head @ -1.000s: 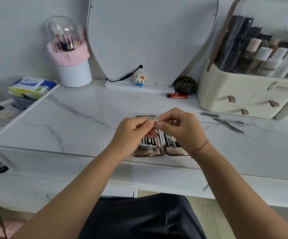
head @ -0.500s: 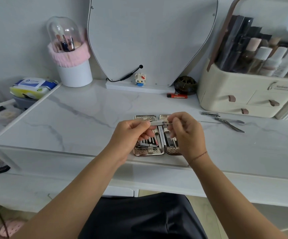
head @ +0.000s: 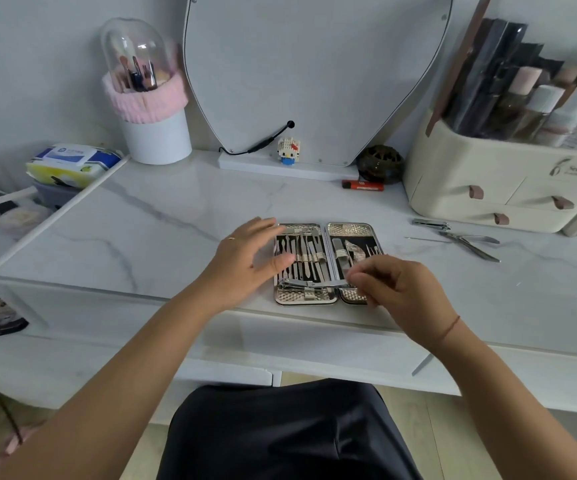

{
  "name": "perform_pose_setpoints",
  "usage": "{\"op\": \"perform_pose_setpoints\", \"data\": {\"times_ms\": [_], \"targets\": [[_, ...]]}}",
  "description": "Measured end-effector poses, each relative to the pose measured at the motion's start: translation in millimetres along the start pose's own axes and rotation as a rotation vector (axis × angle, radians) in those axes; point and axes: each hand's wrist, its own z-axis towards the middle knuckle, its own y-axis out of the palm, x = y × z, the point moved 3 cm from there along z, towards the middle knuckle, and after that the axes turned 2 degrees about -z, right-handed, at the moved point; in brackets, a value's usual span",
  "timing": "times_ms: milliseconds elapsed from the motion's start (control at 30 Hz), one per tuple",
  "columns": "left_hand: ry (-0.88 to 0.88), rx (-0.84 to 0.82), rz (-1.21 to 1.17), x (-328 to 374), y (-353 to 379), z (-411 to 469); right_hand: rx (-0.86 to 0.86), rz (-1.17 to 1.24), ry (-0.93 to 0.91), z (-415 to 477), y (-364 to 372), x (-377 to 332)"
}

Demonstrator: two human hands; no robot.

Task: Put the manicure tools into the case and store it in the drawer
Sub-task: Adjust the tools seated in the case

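The manicure case (head: 351, 229) lies open and flat near the front edge of the marble desk, with several steel tools strapped into both halves. My left hand (head: 245, 261) rests open, fingers spread, on the case's left edge. My right hand (head: 398, 289) hovers over the case's lower right corner, its fingertips pinched on the right end of a slim silver tool (head: 314, 284) that lies across the bottom of the case. Loose on the desk to the right are a nail clipper (head: 430, 224), nippers (head: 470, 242) and a thin pick (head: 422, 239).
A cream cosmetics organiser (head: 494, 174) with small drawers stands at the back right. A mirror (head: 314, 74), a toy figure (head: 289, 151), a dark round jar (head: 380, 164), a red lighter (head: 362, 185) and a brush holder (head: 148, 98) line the back. Wipes (head: 72, 164) sit at the left.
Both hands held the silver tool above the case. My left hand has let go and spread over the case's left edge; my right hand has lowered the tool onto the bottom of the case.
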Motion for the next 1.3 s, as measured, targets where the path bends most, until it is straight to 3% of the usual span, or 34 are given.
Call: {"op": "perform_pose_setpoints", "data": {"times_ms": [233, 633, 933, 1300], "targets": [[0.004, -0.087, 0.265, -2.8, 11.6, 2.6, -0.076, -0.095, -0.011, -4.3, -13.8, -2.3], [-0.016, -0.099, 0.332, -5.4, 14.2, 2.3, -0.064, -0.079, -0.018, 0.4, -2.8, -3.9], [-0.020, -0.160, 0.206, -16.0, -1.4, 13.9, -0.035, -0.089, -0.026, 1.1, -4.9, -5.2], [-0.008, -0.186, 0.340, -23.3, 0.5, 18.1, -0.079, -0.078, -0.026, 5.9, 13.1, -10.6]]}}
